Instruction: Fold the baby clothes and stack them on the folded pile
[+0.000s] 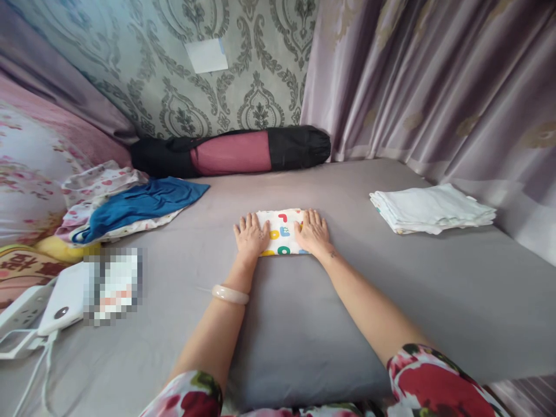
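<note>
A small folded white cloth point(284, 234) printed with coloured letters lies flat on the grey bed sheet point(304, 318). My left hand point(252, 234) rests palm down on its left end, fingers stretched out and pointing away from me. On the opposite end my right hand point(313, 233) lies flat in the same way, thumb over the cloth. Both hands press on the fabric rather than grip it. The cloth's middle shows between my thumbs, while its two ends are partly hidden beneath my palms.
Folded white cloths point(432, 207) form a stack at the right. A blue garment point(150, 202) lies on other printed clothes at the left, near a white power bank point(67, 298), a power strip point(21, 310) and cables. Along the wall lies a black and pink roll-shaped bag point(232, 152).
</note>
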A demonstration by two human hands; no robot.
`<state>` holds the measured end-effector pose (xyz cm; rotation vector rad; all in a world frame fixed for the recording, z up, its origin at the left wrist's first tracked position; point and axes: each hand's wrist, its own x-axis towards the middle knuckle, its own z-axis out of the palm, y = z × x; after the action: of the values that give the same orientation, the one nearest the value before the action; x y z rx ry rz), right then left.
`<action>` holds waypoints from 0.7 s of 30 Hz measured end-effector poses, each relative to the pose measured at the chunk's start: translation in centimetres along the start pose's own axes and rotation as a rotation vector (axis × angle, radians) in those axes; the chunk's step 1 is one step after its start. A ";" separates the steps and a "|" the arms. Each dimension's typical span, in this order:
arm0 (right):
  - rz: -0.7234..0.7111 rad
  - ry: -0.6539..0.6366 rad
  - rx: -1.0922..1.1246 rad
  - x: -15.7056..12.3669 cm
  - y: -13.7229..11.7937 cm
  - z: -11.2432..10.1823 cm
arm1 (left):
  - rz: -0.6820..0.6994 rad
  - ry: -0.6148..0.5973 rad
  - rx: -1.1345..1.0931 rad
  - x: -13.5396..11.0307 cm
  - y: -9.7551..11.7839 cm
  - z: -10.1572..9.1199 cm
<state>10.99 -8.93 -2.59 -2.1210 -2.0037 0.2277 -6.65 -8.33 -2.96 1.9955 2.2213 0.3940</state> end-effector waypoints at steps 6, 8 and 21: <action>0.062 -0.018 0.010 0.1 0.6 -0.4 | -0.031 -0.009 -0.025 0.0 -0.9 -0.5; 0.064 -0.008 0.008 0.1 0.6 -0.5 | -0.040 -0.003 -0.026 0.0 -1.0 -0.7; -0.045 -0.004 -0.034 0.3 -0.1 0.0 | 0.132 -0.044 0.067 0.7 -0.6 0.2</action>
<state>10.94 -8.64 -2.53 -2.0944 -2.0689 0.1921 -7.23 -7.66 -3.21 2.1698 2.1111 0.2902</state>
